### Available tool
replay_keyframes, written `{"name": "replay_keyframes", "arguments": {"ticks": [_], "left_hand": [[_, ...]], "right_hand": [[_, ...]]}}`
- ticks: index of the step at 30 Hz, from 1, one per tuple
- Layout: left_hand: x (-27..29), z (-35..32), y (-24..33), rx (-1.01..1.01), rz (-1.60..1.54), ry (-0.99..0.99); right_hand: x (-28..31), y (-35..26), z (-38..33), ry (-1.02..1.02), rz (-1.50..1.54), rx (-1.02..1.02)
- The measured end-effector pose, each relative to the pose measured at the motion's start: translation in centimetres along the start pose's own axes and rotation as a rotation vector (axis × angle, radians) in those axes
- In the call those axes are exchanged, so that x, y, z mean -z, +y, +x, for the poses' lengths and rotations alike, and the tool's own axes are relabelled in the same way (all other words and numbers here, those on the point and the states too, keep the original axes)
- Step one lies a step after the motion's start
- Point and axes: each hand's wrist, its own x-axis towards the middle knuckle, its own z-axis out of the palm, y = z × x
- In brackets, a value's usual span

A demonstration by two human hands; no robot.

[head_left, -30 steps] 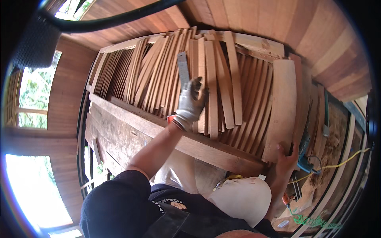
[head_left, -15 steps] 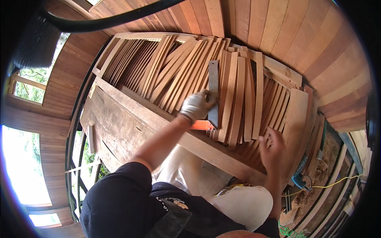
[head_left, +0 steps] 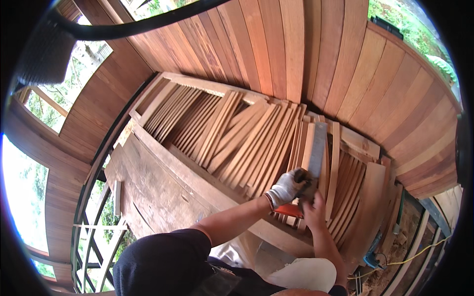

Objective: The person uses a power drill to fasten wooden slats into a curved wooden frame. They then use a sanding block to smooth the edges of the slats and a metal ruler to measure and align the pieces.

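A try square with a grey metal blade (head_left: 317,150) and an orange-red handle (head_left: 289,211) lies over the wooden slats (head_left: 247,163), its blade pointing away from me. My left hand (head_left: 290,187), in a white and dark work glove, is closed on the blade near the handle. Bare, my right hand (head_left: 314,211) has its fingers curled at the near end of the square, right beside the glove; its fingertips are partly hidden and slightly blurred. Beneath, a louvred wooden frame (head_left: 192,173) carries fixed slats, with many loose slats piled across it.
A broad wooden board (head_left: 153,185) lies on the near left. Plank walls (head_left: 237,44) rise behind the frame. At the lower right are a blue power tool (head_left: 373,259), a yellow cord (head_left: 412,259) and scraps on the ground. A black bar crosses the upper left.
The try square has moved right across the slats with my left hand. My right hand, apart from it before, has come to the square's near end. The view has shifted.
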Motion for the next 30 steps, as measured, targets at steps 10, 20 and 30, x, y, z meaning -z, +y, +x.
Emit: {"name": "replay_keyframes", "arguments": {"ticks": [10, 20, 30], "left_hand": [[25.6, 9.7, 1.1, 0.055, 0.928, 0.745], [34.4, 10.3, -1.8, 0.477, 0.999, 0.372], [27.3, 9.9, -0.9, 0.409, 0.458, -0.049]], "right_hand": [[15.0, 0.1, 2.1, 0.58, -0.838, -0.305], [13.4, 1.6, 2.9, 0.488, -1.234, -0.222], [3.2, 3.1, 5.4, 0.14, -0.596, -0.342]]}}
